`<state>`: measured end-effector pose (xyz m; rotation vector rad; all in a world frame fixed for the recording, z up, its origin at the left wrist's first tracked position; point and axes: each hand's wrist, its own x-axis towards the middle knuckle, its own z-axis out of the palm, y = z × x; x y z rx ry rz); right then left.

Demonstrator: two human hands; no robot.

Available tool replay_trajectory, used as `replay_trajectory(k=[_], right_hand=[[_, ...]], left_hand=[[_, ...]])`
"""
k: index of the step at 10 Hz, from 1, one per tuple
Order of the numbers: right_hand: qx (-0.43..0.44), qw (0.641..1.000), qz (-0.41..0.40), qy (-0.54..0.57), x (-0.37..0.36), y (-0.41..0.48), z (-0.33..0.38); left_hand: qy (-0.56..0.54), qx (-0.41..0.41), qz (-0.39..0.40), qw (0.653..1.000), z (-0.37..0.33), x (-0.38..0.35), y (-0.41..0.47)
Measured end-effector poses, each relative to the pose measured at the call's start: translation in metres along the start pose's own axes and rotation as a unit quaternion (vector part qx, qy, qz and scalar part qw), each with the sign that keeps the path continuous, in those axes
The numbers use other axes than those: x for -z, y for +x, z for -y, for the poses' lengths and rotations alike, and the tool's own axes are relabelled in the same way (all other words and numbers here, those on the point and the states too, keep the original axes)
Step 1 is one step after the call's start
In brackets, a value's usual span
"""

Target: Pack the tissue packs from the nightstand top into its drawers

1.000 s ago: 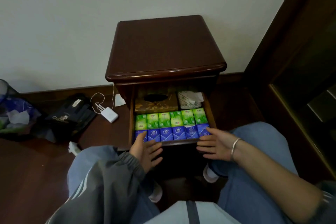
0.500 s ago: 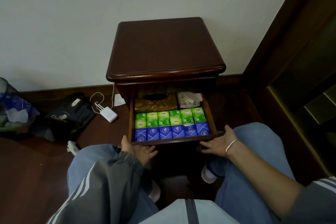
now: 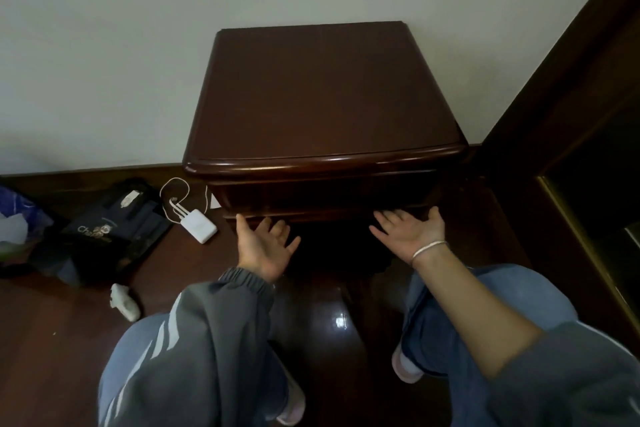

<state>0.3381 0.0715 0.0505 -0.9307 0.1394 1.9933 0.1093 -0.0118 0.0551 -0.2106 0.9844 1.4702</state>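
The dark wooden nightstand (image 3: pixel 318 94) stands against the white wall, and its top is bare. Its drawer front (image 3: pixel 325 196) sits flush, so the tissue packs are hidden inside. My left hand (image 3: pixel 263 246) is palm up with fingers spread, fingertips at the lower left edge of the drawer front. My right hand (image 3: pixel 410 230), with a bracelet at the wrist, is also palm up and spread at the lower right edge. Neither hand holds anything.
On the floor left of the nightstand lie a white charger with its cable (image 3: pixel 197 224), a black bag (image 3: pixel 110 229) and a crumpled white scrap (image 3: pixel 124 302). A dark wooden frame (image 3: pixel 568 107) rises on the right. My knees fill the foreground.
The drawer, open with green and blue tissue packs showing, has been pushed shut. Both hands moved forward with it and now rest palm up at its lower edge.
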Motion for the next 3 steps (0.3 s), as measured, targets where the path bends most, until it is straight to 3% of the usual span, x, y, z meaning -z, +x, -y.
replay_trajectory(k=[2,3], right_hand=[[0.016,0.999,-0.028,-0.029,0.002,0.026,-0.003],[0.018,0.993,-0.064,-0.1,0.012,0.014,0.001]], left_hand=[[-0.019,0.0,-0.005,1.0,-0.003,-0.017,0.024],[0.062,0.002,-0.048,0.997,-0.01,-0.008,0.013]])
